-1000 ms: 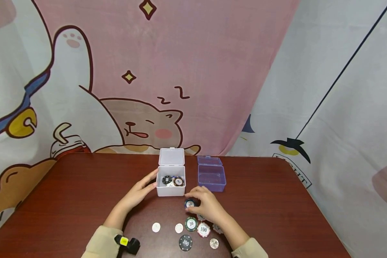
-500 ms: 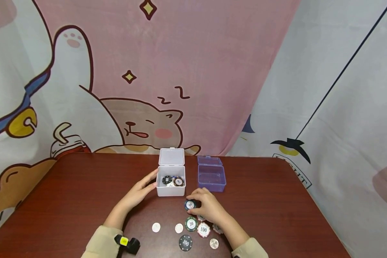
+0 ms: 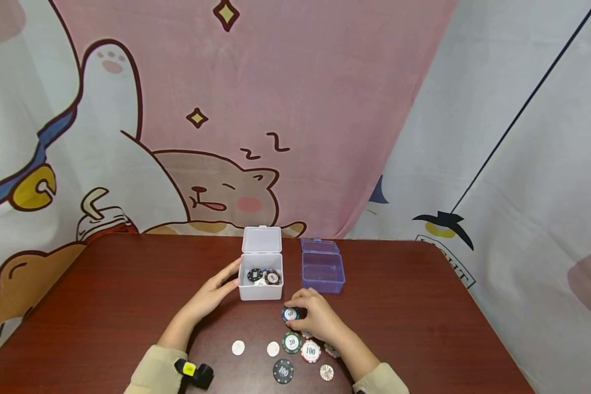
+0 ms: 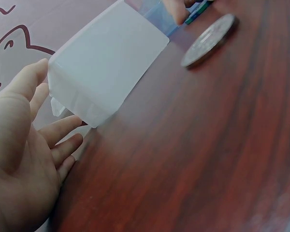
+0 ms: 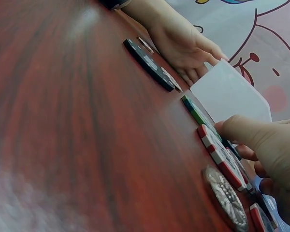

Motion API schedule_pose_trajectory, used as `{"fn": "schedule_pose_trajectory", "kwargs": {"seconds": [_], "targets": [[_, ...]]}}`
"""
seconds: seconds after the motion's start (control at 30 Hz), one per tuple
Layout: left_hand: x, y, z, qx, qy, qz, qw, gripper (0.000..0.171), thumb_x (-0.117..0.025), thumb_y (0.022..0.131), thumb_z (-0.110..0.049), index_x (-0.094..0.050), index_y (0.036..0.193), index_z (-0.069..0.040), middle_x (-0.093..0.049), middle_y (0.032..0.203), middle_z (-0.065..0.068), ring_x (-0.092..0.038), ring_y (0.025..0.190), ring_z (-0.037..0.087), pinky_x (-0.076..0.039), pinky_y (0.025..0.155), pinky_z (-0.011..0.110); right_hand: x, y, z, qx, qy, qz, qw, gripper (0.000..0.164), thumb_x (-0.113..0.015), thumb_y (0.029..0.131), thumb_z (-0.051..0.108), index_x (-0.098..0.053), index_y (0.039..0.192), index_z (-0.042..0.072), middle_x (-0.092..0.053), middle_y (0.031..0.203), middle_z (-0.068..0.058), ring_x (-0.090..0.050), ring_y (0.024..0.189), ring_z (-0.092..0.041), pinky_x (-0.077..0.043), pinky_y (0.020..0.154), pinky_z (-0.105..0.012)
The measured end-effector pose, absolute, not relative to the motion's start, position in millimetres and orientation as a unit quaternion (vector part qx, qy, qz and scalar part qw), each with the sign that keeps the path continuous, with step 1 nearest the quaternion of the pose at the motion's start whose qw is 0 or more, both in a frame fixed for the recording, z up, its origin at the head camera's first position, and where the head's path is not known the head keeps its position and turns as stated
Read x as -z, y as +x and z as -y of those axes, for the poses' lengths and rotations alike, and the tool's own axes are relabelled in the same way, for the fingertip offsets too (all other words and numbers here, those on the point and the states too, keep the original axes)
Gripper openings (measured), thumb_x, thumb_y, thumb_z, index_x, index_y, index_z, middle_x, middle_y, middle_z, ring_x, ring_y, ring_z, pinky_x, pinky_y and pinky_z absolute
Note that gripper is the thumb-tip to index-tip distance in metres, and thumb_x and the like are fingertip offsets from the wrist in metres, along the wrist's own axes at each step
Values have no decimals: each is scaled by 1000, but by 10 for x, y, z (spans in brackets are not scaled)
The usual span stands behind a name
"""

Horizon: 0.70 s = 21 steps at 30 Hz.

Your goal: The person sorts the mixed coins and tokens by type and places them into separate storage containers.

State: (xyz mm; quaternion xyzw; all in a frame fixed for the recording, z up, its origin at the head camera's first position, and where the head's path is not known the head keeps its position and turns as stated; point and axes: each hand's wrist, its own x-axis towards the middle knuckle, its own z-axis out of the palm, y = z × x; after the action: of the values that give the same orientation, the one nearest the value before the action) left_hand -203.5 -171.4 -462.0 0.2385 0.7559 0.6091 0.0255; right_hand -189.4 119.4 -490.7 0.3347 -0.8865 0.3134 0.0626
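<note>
Left hand (image 3: 210, 295): fingers nearly straight, touching the white box (image 3: 261, 293) on its nine o'clock side
Right hand (image 3: 319, 314): thumb and fingers pinching the blue chip's (image 3: 290, 314) rim
Blue chip: five o'clock from the white box

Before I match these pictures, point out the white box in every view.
Head: white box below the middle, slightly left of centre.
Left wrist: white box in the upper left, large, seen from outside.
Right wrist: white box right of centre, in the upper half.
Shared landmark: the person's left hand, beside the box in all three.
</note>
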Motion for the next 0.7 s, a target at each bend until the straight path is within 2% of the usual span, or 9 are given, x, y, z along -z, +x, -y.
{"fn": "schedule_pose_trajectory", "kwargs": {"seconds": [0.33, 0.7], "targets": [[4621, -2028, 1713, -608, 239, -757, 22, 52, -50, 97, 2, -30, 145, 9, -37, 141, 34, -30, 132, 46, -19, 103, 64, 4874, -1881, -1191, -332, 334, 879, 73, 35, -84, 70, 17, -75, 103, 9, -58, 97, 9, -49, 91, -9, -45, 79, -29], [4607, -2026, 1710, -604, 238, -760, 24, 53, -49, 97, 1, -29, 146, 8, -36, 142, 33, -29, 133, 44, -19, 103, 63, 4813, -1868, -1180, -345, 338, 868, 111, 37, -85, 67, 15, -76, 102, 9, -60, 98, 8, -50, 93, -11, -45, 81, -30]]}}
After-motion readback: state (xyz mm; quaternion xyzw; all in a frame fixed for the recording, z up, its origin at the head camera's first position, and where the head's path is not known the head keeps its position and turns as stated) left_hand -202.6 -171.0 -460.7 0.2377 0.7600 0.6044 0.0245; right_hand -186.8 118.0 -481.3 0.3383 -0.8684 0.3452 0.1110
